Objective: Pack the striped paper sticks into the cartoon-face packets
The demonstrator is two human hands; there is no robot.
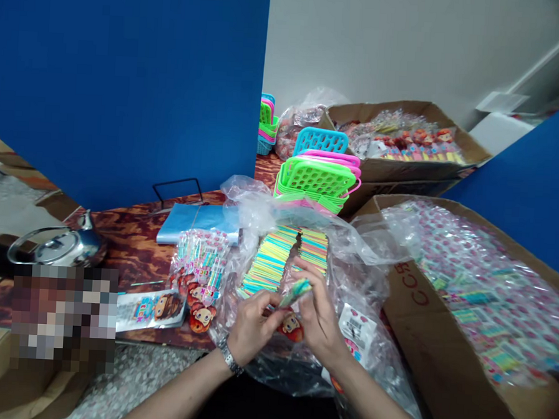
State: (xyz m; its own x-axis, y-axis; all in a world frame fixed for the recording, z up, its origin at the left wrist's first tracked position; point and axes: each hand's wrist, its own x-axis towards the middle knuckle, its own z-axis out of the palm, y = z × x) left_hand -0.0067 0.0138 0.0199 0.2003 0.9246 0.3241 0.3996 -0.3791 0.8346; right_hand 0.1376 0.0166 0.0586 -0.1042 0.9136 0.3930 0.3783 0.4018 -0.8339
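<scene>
Between my two hands is a small bundle of coloured sticks (pixel 298 290), green, yellow and blue. My left hand (pixel 255 321), with a metal watch band at the wrist, pinches its near left end. The fingers of my right hand (pixel 319 318) curl around its right side. Just beyond lie two rows of yellow, green, blue and orange sticks (pixel 270 259) in an opened clear plastic bag (pixel 255 211). Below the bundle shows a printed red-haired cartoon head (pixel 292 326). A white printed packet (pixel 355 332) with a barcode lies right of my right hand.
Filled printed packets (pixel 201 274) and a blue plastic stack (pixel 194 224) lie left. Behind the sticks stand nested coloured baskets (pixel 316 177). An open carton of packets (pixel 419 304) stands right, another carton (pixel 403 169) behind. A metal kettle (pixel 66 245) sits far left.
</scene>
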